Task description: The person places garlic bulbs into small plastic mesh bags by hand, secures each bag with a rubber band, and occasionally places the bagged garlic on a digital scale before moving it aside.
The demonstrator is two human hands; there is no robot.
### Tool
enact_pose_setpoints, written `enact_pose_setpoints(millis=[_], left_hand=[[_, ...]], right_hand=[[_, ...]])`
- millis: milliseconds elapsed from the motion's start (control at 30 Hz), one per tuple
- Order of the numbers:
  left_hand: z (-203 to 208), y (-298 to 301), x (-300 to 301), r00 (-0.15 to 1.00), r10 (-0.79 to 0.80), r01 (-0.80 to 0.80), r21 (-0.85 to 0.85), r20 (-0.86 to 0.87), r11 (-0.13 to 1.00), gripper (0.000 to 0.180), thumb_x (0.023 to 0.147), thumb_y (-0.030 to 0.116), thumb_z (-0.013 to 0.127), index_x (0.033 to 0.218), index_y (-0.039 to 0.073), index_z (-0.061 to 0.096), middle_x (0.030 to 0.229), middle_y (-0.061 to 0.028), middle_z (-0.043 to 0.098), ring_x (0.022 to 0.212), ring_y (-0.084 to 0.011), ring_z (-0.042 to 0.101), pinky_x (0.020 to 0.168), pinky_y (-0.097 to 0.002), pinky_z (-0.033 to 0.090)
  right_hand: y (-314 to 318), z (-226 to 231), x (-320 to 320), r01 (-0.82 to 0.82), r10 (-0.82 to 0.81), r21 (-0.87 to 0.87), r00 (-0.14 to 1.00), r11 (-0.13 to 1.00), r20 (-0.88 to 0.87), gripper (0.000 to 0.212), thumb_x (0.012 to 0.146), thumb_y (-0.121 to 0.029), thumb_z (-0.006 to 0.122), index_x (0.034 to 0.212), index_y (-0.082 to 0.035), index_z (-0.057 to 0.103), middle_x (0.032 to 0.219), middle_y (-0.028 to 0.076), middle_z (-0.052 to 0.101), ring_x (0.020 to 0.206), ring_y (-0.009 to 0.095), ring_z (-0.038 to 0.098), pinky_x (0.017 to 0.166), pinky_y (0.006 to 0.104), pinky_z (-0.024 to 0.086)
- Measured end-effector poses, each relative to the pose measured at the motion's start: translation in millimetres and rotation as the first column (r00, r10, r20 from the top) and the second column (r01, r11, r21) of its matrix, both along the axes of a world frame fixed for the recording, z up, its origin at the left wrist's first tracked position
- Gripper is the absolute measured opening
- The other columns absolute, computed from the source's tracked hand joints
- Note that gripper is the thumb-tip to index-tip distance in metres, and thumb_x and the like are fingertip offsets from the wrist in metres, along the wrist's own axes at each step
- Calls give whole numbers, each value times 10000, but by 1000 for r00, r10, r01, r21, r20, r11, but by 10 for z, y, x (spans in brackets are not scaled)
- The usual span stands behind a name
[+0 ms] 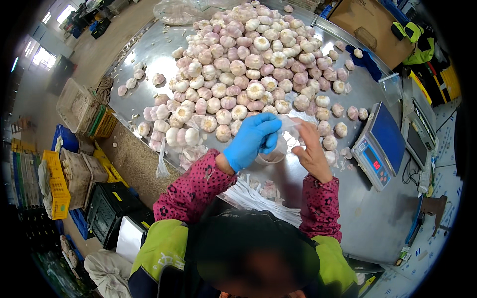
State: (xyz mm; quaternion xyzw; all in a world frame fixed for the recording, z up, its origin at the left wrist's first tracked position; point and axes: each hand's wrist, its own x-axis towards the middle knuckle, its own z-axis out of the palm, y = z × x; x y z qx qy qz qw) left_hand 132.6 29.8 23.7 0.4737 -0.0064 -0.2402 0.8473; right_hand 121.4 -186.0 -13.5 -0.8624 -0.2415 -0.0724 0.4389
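Observation:
My left hand (256, 140), in a blue glove, has its fingers curled on the edge of a thin clear plastic bag (287, 123). Bare, my right hand (313, 151) pinches the other side of that bag between thumb and fingers. Beneath the hands a clear round rim (272, 158) shows, partly hidden; I cannot tell whether it belongs to a tub. Just beyond both hands rises a large heap of garlic bulbs (255, 90). Bagged garlic (182, 136) lies to the left of the glove. Long white strips (261, 201) lie close to my body.
The metal table (355, 218) carries a blue-topped digital scale (378, 144) at the right. A cardboard box (365, 27) stands far right, near a dark blue cloth (365, 62). A hammer-like tool (437, 211) lies at the right edge. Crates (57, 184) are stacked on the left.

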Motion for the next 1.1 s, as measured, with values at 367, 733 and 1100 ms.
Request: enact_pose_setpoints(millis=[367,733,1100], left_hand=[[622,-228,-35,942,-7,-16,66,334,998,172,981,108,553,1072,-24,615,780,-60,648,701,-117,604,672,-249,477],[-560,485,-777,971,230,-239,344,67,908,215,986,139,543,1099,-10,650,788,-62,653,705,-128,615,649,-244,487],[-660,361,-1008,965,232,-262,394,123,881,190,969,122,584,1109,12,648,802,-58,662,706,-118,613,640,-233,480]], right_hand=[[-149,500,9,220,-265,167,908,961,324,96,875,-36,600,957,-15,645,825,89,596,766,227,607,693,355,492],[-2862,36,-41,620,-706,783,580,58,-407,229,981,-246,613,904,-32,634,730,30,606,537,104,519,449,254,430],[-4318,-960,37,633,-516,713,520,-302,-680,229,989,-227,602,1030,-10,538,862,95,613,681,168,613,600,315,580]])
